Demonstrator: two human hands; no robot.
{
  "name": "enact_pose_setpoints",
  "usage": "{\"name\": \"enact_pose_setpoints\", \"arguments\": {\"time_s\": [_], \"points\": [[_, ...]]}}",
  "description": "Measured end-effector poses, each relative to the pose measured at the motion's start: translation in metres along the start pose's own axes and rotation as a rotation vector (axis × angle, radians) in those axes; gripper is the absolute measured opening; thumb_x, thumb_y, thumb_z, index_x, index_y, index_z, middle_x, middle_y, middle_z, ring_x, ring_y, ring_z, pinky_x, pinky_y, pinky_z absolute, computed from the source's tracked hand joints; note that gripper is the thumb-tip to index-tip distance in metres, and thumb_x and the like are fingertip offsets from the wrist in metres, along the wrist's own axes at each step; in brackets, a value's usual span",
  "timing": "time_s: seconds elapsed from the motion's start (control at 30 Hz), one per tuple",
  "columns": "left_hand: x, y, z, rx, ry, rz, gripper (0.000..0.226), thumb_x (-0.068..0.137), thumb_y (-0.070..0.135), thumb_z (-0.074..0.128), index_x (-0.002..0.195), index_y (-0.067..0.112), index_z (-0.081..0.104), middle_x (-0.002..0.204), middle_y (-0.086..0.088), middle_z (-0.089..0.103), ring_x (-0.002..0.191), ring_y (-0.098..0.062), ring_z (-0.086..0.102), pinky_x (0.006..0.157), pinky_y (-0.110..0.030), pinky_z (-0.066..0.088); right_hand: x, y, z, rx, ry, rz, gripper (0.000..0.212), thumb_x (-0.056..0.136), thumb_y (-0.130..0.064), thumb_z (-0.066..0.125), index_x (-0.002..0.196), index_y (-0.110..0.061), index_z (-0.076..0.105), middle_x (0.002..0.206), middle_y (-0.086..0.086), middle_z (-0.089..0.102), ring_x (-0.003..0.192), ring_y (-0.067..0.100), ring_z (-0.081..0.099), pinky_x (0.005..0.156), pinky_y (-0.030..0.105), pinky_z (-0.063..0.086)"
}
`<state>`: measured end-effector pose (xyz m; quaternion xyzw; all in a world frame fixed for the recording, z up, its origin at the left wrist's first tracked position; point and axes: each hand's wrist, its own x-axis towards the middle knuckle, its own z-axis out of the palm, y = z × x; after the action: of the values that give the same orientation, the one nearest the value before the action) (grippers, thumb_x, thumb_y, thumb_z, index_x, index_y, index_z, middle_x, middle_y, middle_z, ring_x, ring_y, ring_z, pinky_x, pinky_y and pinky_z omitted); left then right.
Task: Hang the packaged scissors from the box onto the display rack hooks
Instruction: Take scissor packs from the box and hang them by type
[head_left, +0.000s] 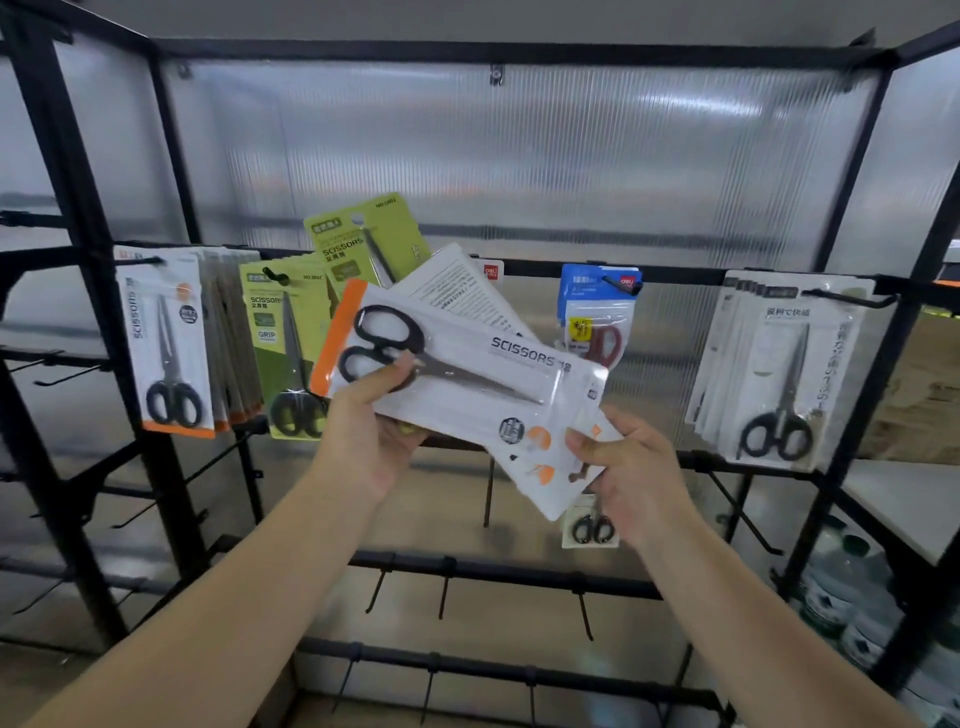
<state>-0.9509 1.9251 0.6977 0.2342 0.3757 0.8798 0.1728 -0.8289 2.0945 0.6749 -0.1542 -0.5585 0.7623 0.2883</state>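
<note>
Fingers (402, 364) of my left hand (371, 431) curl round the handle end of the top scissors pack (467, 364), thumb on its clear front, the rest hidden behind the card. My right hand (631, 478) pinches the lower corner of the white packs fanned underneath (545, 467), thumb across their face. Both hands hold this fan in mid-air in front of the display rack (519, 270); nothing carries it but my grip.

What matters for the next move, as I judge it, is how the top pack lies. Its long axis runs slantwise, orange-edged handle end up and to the left, blade end down toward my right hand. Packs already on the rack hang upright with blades up, so this one's hanging end should be the blade end, which sits just beside my right hand, away from the rail. I cannot make out the hang hole itself.

A matching orange-trimmed stack (171, 343) hangs on a hook (140, 261) at the left end of the top rail, well to the left of my left hand, which is the nearer one. I think the pack must be turned upright before it can go over that hook. A green pack (363, 244) pokes up behind the fan; which hand has it I cannot tell.
</note>
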Motion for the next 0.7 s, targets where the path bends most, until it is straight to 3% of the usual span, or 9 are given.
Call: {"name": "enact_pose_setpoints", "arguments": {"time_s": [0.2, 0.27, 0.3, 0.37, 0.43, 0.5, 0.63, 0.7], "points": [[0.002, 0.011, -0.018, 0.082, -0.075, -0.075, 0.038, 0.068, 0.022, 0.060, 0.105, 0.014, 0.061, 0.088, -0.001, 0.071, 0.077, -0.018, 0.069, 0.069, -0.035, 0.059, 0.020, -0.030, -0.018, -0.009, 0.177, -0.199, 0.035, 0.083, 0.010, 0.056, 0.092, -0.024, 0.059, 0.098, 0.002, 0.067, 0.088, 0.024, 0.064, 0.064, 0.038, 0.052], [0.002, 0.012, -0.020, 0.225, -0.121, -0.096, 0.034, 0.070, 0.027, 0.060, 0.103, 0.017, 0.062, 0.086, -0.001, 0.072, 0.078, -0.020, 0.068, 0.072, -0.040, 0.056, 0.024, -0.042, -0.019, -0.121, 0.197, -0.296, 0.040, 0.085, 0.010, 0.054, 0.090, -0.029, 0.058, 0.105, 0.002, 0.065, 0.095, 0.026, 0.064, 0.074, 0.044, 0.054], [0.003, 0.012, -0.022, 0.275, -0.153, -0.117, 0.033, 0.072, 0.030, 0.058, 0.102, 0.018, 0.062, 0.085, -0.001, 0.072, 0.078, -0.021, 0.069, 0.070, -0.039, 0.057, 0.024, -0.048, -0.020, -0.198, 0.209, -0.344, 0.043, 0.085, 0.010, 0.054, 0.089, -0.032, 0.059, 0.110, 0.003, 0.064, 0.097, 0.024, 0.063, 0.079, 0.043, 0.055], [0.004, 0.011, -0.026, 0.325, -0.208, -0.170, 0.033, 0.077, 0.037, 0.055, 0.101, 0.015, 0.063, 0.084, -0.003, 0.072, 0.076, -0.021, 0.070, 0.060, -0.035, 0.056, 0.024, -0.059, -0.020, -0.302, 0.211, -0.437, 0.047, 0.084, 0.010, 0.056, 0.086, -0.037, 0.058, 0.118, 0.004, 0.061, 0.093, 0.017, 0.063, 0.072, 0.031, 0.056], [0.007, 0.011, -0.031, 0.366, -0.217, -0.214, 0.046, 0.079, 0.043, 0.051, 0.107, 0.008, 0.063, 0.093, -0.009, 0.070, 0.081, -0.025, 0.069, 0.060, -0.035, 0.057, 0.024, -0.070, -0.020, -0.356, 0.189, -0.498, 0.048, 0.083, 0.010, 0.058, 0.084, -0.038, 0.059, 0.120, 0.002, 0.059, 0.098, 0.020, 0.061, 0.070, 0.030, 0.055], [0.009, 0.010, -0.037, 0.412, -0.186, -0.237, 0.054, 0.078, 0.046, 0.051, 0.115, 0.008, 0.060, 0.099, -0.013, 0.068, 0.083, -0.026, 0.068, 0.063, -0.038, 0.058, 0.023, -0.079, -0.021, -0.423, 0.158, -0.527, 0.048, 0.082, 0.008, 0.059, 0.085, -0.040, 0.060, 0.122, -0.002, 0.058, 0.108, 0.024, 0.058, 0.080, 0.039, 0.054], [0.010, 0.012, -0.040, 0.457, -0.189, -0.263, 0.040, 0.077, 0.051, 0.050, 0.084, 0.021, 0.075, 0.076, -0.002, 0.073, 0.065, -0.016, 0.069, 0.055, -0.029, 0.055, 0.022, -0.094, -0.017, -0.591, -0.042, -0.572, 0.052, 0.081, 0.008, 0.061, 0.079, -0.044, 0.063, 0.110, -0.007, 0.064, 0.099, 0.017, 0.061, 0.077, 0.035, 0.053], [0.011, 0.011, -0.037, 0.510, -0.166, -0.295, 0.052, 0.072, 0.062, 0.049, 0.091, 0.019, 0.072, 0.082, -0.005, 0.073, 0.074, -0.020, 0.071, 0.064, -0.034, 0.055, 0.024, -0.099, -0.009, -0.699, -0.125, -0.560, 0.053, 0.080, 0.009, 0.061, 0.078, -0.043, 0.063, 0.106, -0.012, 0.062, 0.100, 0.017, 0.060, 0.081, 0.038, 0.054]]}}
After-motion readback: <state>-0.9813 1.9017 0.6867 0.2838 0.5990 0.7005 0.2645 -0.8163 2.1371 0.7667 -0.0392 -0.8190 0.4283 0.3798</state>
